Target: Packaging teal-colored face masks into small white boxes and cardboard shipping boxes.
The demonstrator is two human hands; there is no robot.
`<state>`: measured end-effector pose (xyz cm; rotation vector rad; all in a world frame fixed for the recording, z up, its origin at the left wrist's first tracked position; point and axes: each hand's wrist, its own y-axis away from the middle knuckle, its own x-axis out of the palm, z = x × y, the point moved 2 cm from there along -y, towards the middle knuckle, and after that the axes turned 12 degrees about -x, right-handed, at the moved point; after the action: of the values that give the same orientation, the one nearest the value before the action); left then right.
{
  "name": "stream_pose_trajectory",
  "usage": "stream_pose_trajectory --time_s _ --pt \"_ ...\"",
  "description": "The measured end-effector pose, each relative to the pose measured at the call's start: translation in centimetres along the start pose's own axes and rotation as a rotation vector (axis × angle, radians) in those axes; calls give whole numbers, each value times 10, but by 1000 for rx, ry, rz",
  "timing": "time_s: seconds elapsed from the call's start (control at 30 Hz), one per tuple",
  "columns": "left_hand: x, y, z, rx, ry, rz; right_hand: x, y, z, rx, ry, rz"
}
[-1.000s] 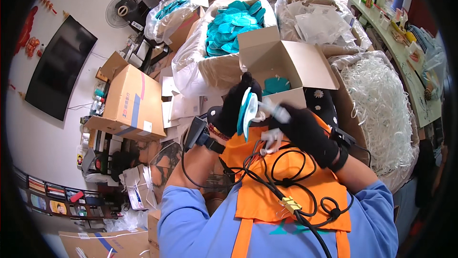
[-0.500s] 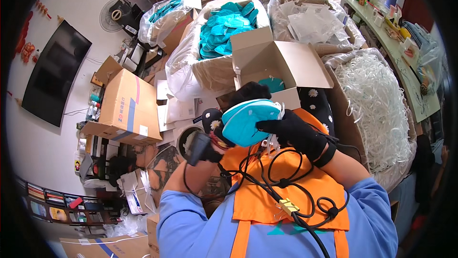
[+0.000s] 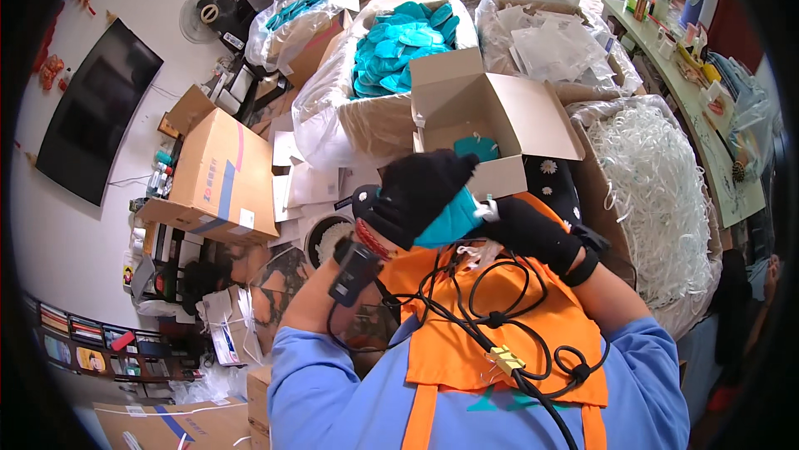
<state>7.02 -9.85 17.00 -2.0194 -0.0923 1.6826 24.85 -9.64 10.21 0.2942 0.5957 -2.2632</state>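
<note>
In front of my lap I hold a teal face mask with white strap ends at its right edge. My left hand, in a black glove, lies over its top and left side with the fingers bent round it and hides most of it. At the right edge, the fingers of my black-gloved right hand grip the mask. Whether more than one mask is in my hands cannot be made out now. Just beyond stands an open cardboard box, and another teal mask lies inside.
Past the box, a plastic-lined carton is heaped with teal masks. White straps fill a carton on my right. Clear plastic bags sit at the back right. A tall carton stands left. Black cables hang over my orange apron.
My left hand has swung up and over the mask, covering faces that showed before. Half a second ago at least two stacked masks were visible. My right hand stays at the right edge.
</note>
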Motion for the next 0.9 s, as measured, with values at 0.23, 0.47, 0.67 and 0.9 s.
stream_pose_trajectory --time_s 0.23,0.47,0.67,0.9 --pt "36 15 26 -136 661 81 -18 -9 44 -117 -376 -185" --pt "62 25 48 82 231 -33 15 -22 60 156 -492 -474" --pt "70 24 71 39 202 -290 31 -2 93 211 -746 -356" --pt "22 69 178 -1066 1767 45 10 -14 71 281 -620 -476"
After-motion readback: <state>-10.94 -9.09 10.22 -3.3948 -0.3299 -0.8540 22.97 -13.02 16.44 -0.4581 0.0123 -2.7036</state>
